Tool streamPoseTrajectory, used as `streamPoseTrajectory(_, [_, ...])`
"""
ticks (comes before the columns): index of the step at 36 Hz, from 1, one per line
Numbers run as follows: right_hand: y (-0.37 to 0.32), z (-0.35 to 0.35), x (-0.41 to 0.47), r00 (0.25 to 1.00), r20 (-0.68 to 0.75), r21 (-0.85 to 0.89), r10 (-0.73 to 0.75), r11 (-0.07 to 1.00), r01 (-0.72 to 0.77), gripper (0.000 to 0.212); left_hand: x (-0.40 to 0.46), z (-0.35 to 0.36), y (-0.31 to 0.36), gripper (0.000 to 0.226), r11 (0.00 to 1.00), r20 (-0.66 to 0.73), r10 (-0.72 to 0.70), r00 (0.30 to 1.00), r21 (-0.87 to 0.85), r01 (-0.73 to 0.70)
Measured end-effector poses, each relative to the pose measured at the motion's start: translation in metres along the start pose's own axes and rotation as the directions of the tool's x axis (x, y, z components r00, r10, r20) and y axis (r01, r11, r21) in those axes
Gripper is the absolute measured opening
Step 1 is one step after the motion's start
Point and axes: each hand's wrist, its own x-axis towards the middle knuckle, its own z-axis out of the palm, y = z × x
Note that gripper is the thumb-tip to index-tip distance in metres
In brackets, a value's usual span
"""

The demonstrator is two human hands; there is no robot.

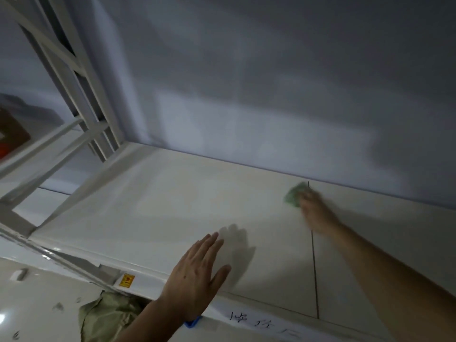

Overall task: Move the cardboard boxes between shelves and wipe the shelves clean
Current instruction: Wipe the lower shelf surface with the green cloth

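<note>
Hands are working one white shelf (pixel 172 206): the right hand (pixel 317 211), blurred, is pressing one green cloth (pixel 293 197) at the far edge, while the left hand (pixel 197 275) is hovering flat, fingers straight. One cardboard box (pixel 11 129) is sitting far left beyond the rack frame (pixel 81 77).

**Non-task items in view**

Grey-blue wall (pixel 271 82) behind, blotchy shadows across it. Glossy pale floor (pixel 37 304) bottom left with glare spots and a few dark scuffs. Olive-green fabric (pixel 106 317) bunched on the floor, lower edge of frame. Small white object (pixel 19 274) on the floor at far left, too blurred to identify. Yellow sticker (pixel 126 280) with red mark, handwritten label (pixel 261 323), blue tape (pixel 193 322).
</note>
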Motion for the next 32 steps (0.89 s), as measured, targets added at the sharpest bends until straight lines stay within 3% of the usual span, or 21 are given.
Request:
streamPoseTrajectory(2, [0.031, -0.012, 0.023, 0.99, 0.001, -0.088, 0.138, 0.987, -0.137, 0.041, -0.001, 0.0, 0.001, 0.073, 1.0, -0.012, -0.003, 1.0, -0.002, 0.003])
streamPoseTrajectory(5, [-0.011, -0.023, 0.026, 0.987, -0.094, -0.168, 0.131, 0.975, -0.146, 0.042, -0.002, 0.0, -0.002, 0.07, 1.0, 0.014, -0.019, 1.0, 0.011, 0.019])
streamPoseTrajectory(7, [-0.072, -0.025, 0.019, 0.994, -0.109, -0.148, 0.016, 0.988, -0.032, 0.053, 0.0, -0.001, -0.004, 0.071, 1.0, 0.011, -0.013, 1.0, 0.017, 0.013])
streamPoseTrajectory(9, [-0.137, -0.014, 0.007, 0.98, -0.1, -0.19, -0.172, 0.97, 0.151, 0.043, 0.004, -0.003, -0.007, 0.07, 1.0, -0.017, -0.009, 1.0, 0.023, 0.009])
streamPoseTrajectory(11, [-0.197, 0.007, -0.011, 0.906, -0.118, -0.155, -0.406, 0.909, 0.387, 0.047, 0.009, -0.006, -0.008, 0.068, 1.0, -0.04, 0.006, 0.999, 0.029, -0.005])
streamPoseTrajectory(13, [-0.238, 0.015, -0.046, 0.853, -0.051, 0.015, -0.519, 0.854, 0.521, 0.054, 0.014, -0.009, -0.008, 0.067, 0.999, -0.063, 0.032, 0.997, 0.009, -0.032])
streamPoseTrajectory(16, [-0.244, 0.016, -0.083, 0.687, 0.097, 0.05, -0.72, 0.693, 0.719, 0.052, 0.017, -0.012, -0.007, 0.067, 0.998, -0.046, 0.048, 0.998, -0.025, -0.049])
streamPoseTrajectory(17, [-0.236, 0.01, -0.077, 0.667, 0.122, 0.037, -0.735, 0.675, 0.737, 0.05, 0.017, -0.011, -0.006, 0.066, 0.998, -0.047, 0.056, 0.997, -0.019, -0.057])
streamPoseTrajectory(19, [-0.202, 0.001, -0.038, 0.76, 0.117, 0.054, -0.639, 0.768, 0.638, 0.037, 0.016, -0.014, -0.002, 0.066, 0.998, -0.056, 0.057, 0.997, 0.005, -0.057])
streamPoseTrajectory(21, [-0.139, -0.001, 0.022, 0.913, -0.003, 0.015, -0.407, 0.913, 0.407, 0.034, 0.01, -0.015, -0.002, 0.068, 0.999, -0.045, 0.043, 0.998, 0.034, -0.041])
streamPoseTrajectory(24, [-0.046, -0.005, 0.093, 0.996, 0.037, -0.143, -0.079, 0.986, 0.084, 0.041, -0.001, -0.013, -0.007, 0.067, 0.999, -0.049, 0.026, 0.998, 0.037, -0.024])
streamPoseTrajectory(26, [-0.051, -0.012, 0.099, 0.995, 0.074, -0.212, -0.061, 0.974, 0.076, 0.043, -0.006, -0.011, -0.014, 0.071, 0.999, -0.022, 0.007, 1.0, 0.043, -0.006])
streamPoseTrajectory(28, [-0.095, -0.014, 0.073, 0.996, 0.025, -0.21, -0.085, 0.974, 0.088, 0.046, -0.01, -0.006, -0.022, 0.08, 0.999, -0.013, -0.017, 1.0, 0.051, 0.018])
streamPoseTrajectory(30, [-0.14, -0.003, 0.036, 0.939, -0.142, -0.267, -0.313, 0.926, 0.268, 0.042, -0.012, -0.003, -0.025, 0.083, 0.998, -0.006, -0.042, 0.999, 0.046, 0.042])
streamPoseTrajectory(31, [-0.165, 0.003, 0.008, 0.906, -0.132, -0.215, -0.402, 0.904, 0.37, 0.043, -0.013, -0.003, -0.025, 0.083, 0.998, -0.007, -0.049, 0.999, 0.032, 0.049])
streamPoseTrajectory(32, [-0.193, 0.009, -0.023, 0.892, -0.035, -0.114, -0.45, 0.889, 0.444, 0.048, -0.013, -0.002, -0.025, 0.083, 0.998, -0.003, -0.054, 0.999, 0.017, 0.054])
